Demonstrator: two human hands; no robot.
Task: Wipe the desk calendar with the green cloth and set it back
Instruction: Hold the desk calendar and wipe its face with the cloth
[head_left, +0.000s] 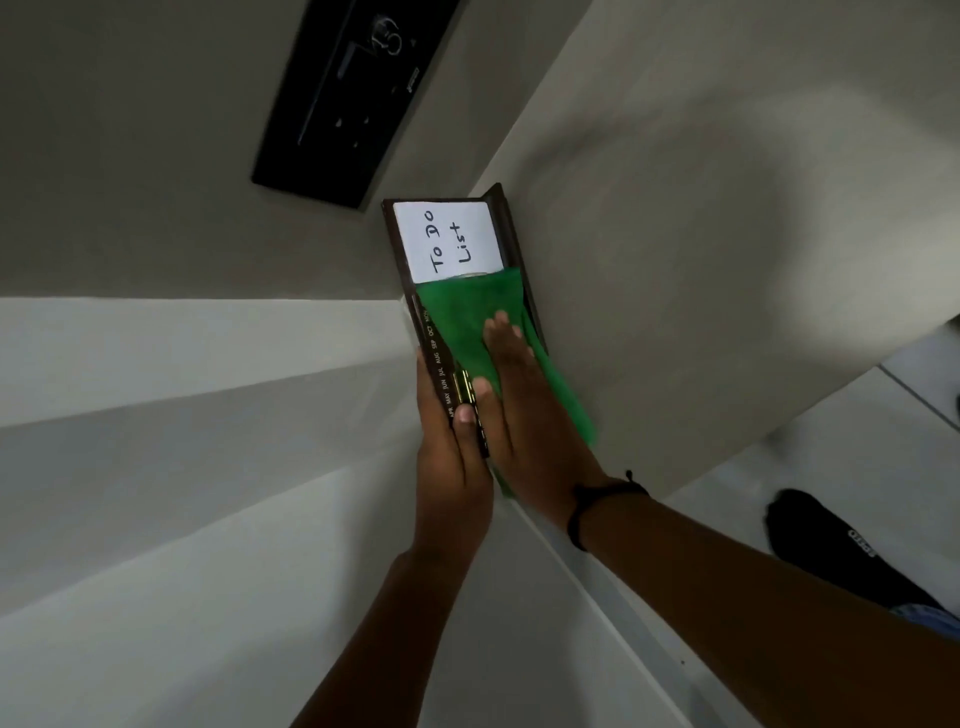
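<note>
The dark brown desk calendar (402, 249) stands on the beige desk (701, 234) near the wall, with a white "To Do List" card on its face and month names along its edge. My left hand (449, 467) grips its near end, thumb over the edge. My right hand (519, 400) lies flat on the green cloth (467, 317) and presses it against the calendar's face. The cloth covers the lower part of the face and hangs out past my palm.
A black socket panel (343, 98) is set in the grey wall above the calendar. A white ledge (182, 467) runs at the left. At the lower right are the floor and a black shoe (831, 540).
</note>
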